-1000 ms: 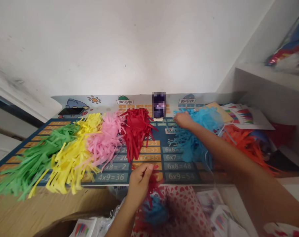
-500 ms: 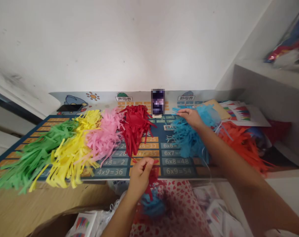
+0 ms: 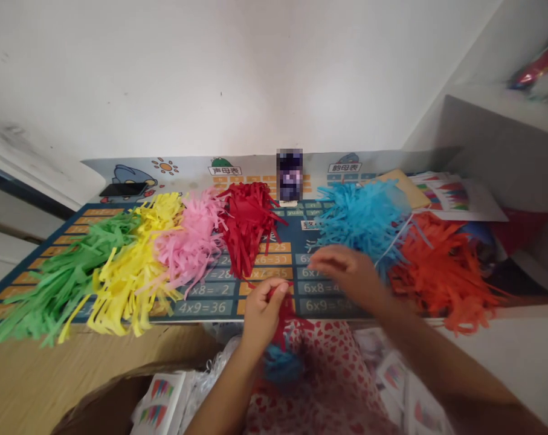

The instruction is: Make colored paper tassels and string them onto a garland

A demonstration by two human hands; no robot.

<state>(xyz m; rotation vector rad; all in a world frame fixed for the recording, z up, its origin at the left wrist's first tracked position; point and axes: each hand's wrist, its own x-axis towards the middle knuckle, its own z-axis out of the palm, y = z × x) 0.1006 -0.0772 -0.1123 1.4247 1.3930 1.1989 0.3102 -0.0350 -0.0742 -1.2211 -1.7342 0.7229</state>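
Note:
At the near edge of the table, my left hand (image 3: 264,308) pinches a red paper tassel (image 3: 285,317), whose strips hang below its fingers. Under it, over my lap, hangs a blue tassel (image 3: 283,364), partly hidden by my forearm. My right hand (image 3: 346,269) is blurred by motion in front of the blue tassel pile (image 3: 367,214); its fingers look bent, and whether anything is between them cannot be seen. A pile of red tassels (image 3: 249,220) lies just beyond my left hand. Orange-red tassels (image 3: 441,272) lie to the right of the blue ones.
Pink (image 3: 192,238), yellow (image 3: 133,284) and green tassels (image 3: 69,272) lie along the left of the table (image 3: 219,307). A phone (image 3: 290,175) stands at the back; a dark phone (image 3: 126,190) lies back left. Printed cards (image 3: 446,193) lie at right. Below is a box with packets (image 3: 158,402).
My right hand has come away from the blue pile, toward me and down. My left hand has stayed almost in place, still pinching the red tassel. The view has shifted slightly.

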